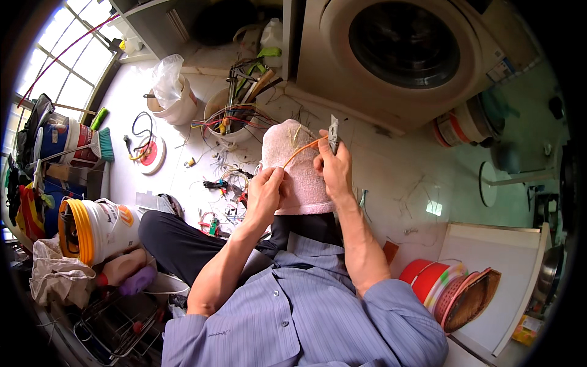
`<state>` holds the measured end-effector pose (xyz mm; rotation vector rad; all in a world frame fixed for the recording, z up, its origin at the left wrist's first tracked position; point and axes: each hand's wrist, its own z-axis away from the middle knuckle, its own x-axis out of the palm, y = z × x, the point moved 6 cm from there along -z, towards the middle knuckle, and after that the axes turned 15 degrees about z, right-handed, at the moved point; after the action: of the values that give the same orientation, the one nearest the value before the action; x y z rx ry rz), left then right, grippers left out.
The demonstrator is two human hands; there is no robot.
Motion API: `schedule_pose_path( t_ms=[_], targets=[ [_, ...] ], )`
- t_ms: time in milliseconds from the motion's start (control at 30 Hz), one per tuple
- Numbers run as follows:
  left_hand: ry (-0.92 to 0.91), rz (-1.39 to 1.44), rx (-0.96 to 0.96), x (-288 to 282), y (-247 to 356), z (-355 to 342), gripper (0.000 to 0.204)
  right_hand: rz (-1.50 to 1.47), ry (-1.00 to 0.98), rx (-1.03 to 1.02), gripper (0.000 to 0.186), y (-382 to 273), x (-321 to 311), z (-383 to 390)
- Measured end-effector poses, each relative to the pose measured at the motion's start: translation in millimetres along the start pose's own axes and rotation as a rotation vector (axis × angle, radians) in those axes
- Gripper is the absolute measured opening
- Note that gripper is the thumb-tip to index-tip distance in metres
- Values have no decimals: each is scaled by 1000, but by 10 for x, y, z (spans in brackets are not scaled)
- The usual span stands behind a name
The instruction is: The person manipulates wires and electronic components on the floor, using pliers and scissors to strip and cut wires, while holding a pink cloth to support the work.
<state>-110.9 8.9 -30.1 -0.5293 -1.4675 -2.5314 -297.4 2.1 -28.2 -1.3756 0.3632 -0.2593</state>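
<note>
A thin orange wire [301, 148] stretches between my two hands above a pink towel [293, 192] draped over my raised leg. My left hand [265, 191] is closed, pinching the wire's lower end between thumb and fingers. In my right hand [334, 168] is a grey utility knife [334, 133], its pointed end up. The wire's upper end meets the right thumb beside the knife; whether the blade touches it, I cannot tell. A few thin pale strands lie on the towel's upper part.
Ahead stands a bucket of tools and coloured wires [214, 101], with a white bucket [177, 110] to its left. Loose wires and electrical parts [229, 189] litter the floor by my left knee. A washing machine [330, 55] stands far right; red basins [422, 278] lie near right.
</note>
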Motion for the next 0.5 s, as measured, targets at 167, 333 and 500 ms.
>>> schedule_pose_path(
  t_ms=[167, 333, 500],
  targets=[
    [46, -61, 49, 47, 30, -163, 32, 786, -40, -211, 44, -160, -193, -168],
    [51, -151, 61, 58, 13, -257, 32, 956, -53, -557, 29, -298, 24, 247],
    [2, -284, 57, 98, 142, -168, 33, 1087, -70, -579, 26, -373, 67, 309]
  ],
)
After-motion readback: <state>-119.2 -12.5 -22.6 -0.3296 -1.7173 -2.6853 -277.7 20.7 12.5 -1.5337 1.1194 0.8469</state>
